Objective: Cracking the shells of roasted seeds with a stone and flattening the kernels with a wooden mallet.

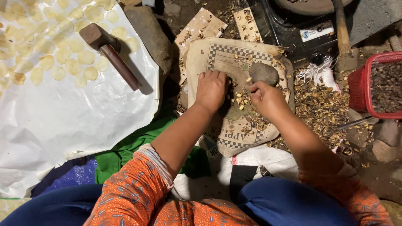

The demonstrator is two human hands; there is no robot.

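Sorting kernels [240, 99] on cardboard [201, 58], left hand [211, 88] flat, right hand [264, 95] pinching shut — loose shells [318, 104] could scatter, mixing back in.

A worn cardboard mat with a checkered edge [217, 54] lies on the floor in front of the person. On it sits a rounded grey stone [264, 73], with small nut bits [240, 98] just before it. The left hand [212, 88] rests on the mat, left of the bits. The right hand [264, 97] is right of them, just below the stone. Far left, a wooden mallet [109, 50] lies on a white plastic sheet [63, 121] among flat pale chips [63, 54]. Far right stands a red plastic basket [363, 86].
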